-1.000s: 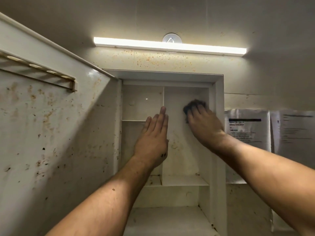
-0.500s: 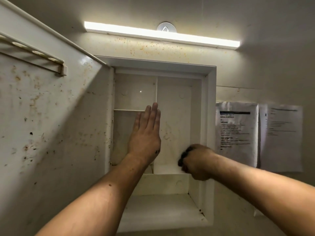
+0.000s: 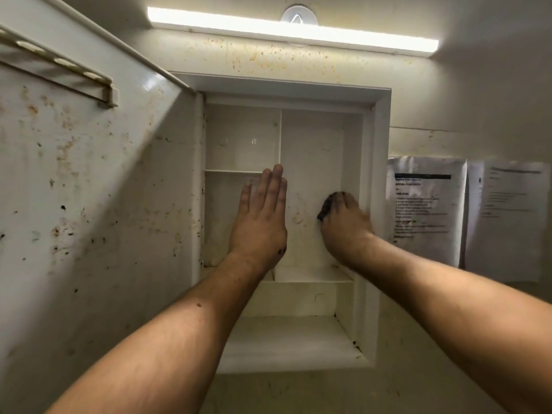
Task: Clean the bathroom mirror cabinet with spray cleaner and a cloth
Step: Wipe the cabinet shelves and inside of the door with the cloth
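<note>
The white cabinet is set into the wall with its door swung open to the left; the door's inner face is rust-spotted. Inside are a vertical divider and shelves with nothing on them. My left hand lies flat with straight fingers against the divider's front edge. My right hand presses a dark cloth against the back panel of the right compartment, fingers curled over it. Most of the cloth is hidden under the hand. No spray bottle is in view.
A lit strip light runs above the cabinet on a speckled wall. Two printed paper sheets hang on the wall to the right. A slotted rail is fixed near the top of the open door.
My right hand with the cloth went from high in the right compartment down to its bottom, then back up to mid-height. My left hand stayed flat on the divider.
</note>
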